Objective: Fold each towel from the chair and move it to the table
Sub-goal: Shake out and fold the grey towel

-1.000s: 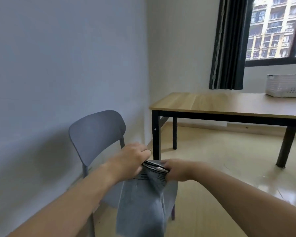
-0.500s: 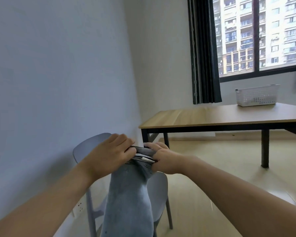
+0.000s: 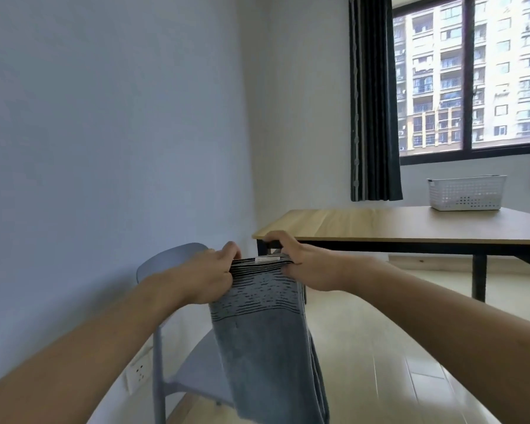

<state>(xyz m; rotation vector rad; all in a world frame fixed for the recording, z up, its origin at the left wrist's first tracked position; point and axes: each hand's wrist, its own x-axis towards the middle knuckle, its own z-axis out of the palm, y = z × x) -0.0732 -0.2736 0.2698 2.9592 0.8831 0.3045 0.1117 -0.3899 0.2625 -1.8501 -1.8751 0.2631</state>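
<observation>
Grey towel (image 3: 266, 338) hangs lengthwise-folded at lower centre, above the chair (image 3: 178, 347); left hand (image 3: 208, 276) and right hand (image 3: 303, 267) pinch its top edge. Folding underway; next likely needs halving, then carrying to table (image 3: 410, 224).

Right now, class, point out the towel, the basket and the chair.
towel (image 3: 266, 341): head view, hanging grey body below the striped band.
basket (image 3: 467, 194): head view, white perforated front wall.
chair (image 3: 166, 261): head view, grey backrest top.

Left hand (image 3: 204, 278), right hand (image 3: 303, 264) raised together, fingers curled, pinching.
</observation>
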